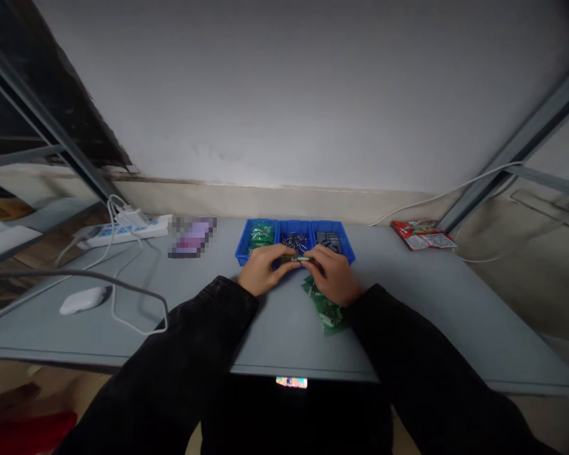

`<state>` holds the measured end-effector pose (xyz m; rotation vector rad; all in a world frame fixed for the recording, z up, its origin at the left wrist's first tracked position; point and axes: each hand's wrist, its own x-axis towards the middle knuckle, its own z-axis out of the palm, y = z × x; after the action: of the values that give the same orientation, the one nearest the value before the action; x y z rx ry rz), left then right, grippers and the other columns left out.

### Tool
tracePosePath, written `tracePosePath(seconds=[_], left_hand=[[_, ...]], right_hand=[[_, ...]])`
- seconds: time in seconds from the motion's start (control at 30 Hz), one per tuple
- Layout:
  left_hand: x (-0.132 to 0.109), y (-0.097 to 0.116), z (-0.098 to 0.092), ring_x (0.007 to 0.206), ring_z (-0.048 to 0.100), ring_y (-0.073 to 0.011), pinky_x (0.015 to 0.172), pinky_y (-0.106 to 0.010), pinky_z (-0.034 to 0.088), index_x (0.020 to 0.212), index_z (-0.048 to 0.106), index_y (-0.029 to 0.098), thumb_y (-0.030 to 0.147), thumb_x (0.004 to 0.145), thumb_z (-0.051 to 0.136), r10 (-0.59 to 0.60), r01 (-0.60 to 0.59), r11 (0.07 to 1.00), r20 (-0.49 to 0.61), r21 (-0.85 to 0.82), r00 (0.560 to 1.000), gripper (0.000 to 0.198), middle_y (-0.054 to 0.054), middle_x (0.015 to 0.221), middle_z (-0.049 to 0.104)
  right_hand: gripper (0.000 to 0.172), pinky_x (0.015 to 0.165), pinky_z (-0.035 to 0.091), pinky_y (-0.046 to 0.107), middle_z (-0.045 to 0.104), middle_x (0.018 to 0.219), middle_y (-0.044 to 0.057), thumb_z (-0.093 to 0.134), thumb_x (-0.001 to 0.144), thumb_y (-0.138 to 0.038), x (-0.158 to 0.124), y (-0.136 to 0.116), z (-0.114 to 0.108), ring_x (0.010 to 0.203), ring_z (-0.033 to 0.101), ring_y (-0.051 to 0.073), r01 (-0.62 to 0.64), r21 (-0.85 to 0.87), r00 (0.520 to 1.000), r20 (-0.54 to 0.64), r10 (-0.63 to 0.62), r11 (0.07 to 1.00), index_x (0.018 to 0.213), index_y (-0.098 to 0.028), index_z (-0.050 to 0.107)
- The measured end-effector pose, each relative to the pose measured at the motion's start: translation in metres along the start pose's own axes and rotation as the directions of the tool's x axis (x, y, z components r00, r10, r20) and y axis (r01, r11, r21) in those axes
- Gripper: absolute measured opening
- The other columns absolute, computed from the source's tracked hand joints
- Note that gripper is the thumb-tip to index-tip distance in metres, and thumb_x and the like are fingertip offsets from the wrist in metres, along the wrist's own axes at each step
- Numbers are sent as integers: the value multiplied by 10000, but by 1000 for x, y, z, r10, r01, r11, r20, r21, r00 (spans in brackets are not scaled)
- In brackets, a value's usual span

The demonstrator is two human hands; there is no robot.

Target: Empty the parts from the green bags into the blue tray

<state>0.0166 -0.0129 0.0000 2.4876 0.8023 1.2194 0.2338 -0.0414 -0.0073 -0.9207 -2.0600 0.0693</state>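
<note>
My left hand [264, 268] and my right hand [332, 273] meet in front of the blue bins, fingers closed on a small greenish packet [294, 258] with something pale in it. Its exact kind is too small to make out. Under and beside my right hand lie several green plastic packets [329, 311] on the table. Behind my left hand, the left blue bin [242, 248] holds green packets. Small metal pieces like screws [294, 241] fill the middle bin. Grey cylindrical pieces [329, 241] lie in the right one.
On the left of the grey table [284, 344] are a white power strip [123, 232] with cables, a white earbud case [83, 300] and a blurred purple thing [192, 237]. A red packet [423, 235] lies at the back right, near a metal post and a white cable.
</note>
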Motion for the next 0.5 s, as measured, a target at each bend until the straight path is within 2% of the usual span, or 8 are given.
tracePosePath(seconds=[0.5], left_hand=[[0,0,-1,839,707,-166,781,-309,562,1116,707,177,359,984,708,-9,9,1000,11,18,1000,226,-65,997,761]], right_hand=[[152,732,485,318,680,920,46,519,1058,-272,0,0,0,812,648,181,3,-8,1000,4,-3,1000,999,-211,645]])
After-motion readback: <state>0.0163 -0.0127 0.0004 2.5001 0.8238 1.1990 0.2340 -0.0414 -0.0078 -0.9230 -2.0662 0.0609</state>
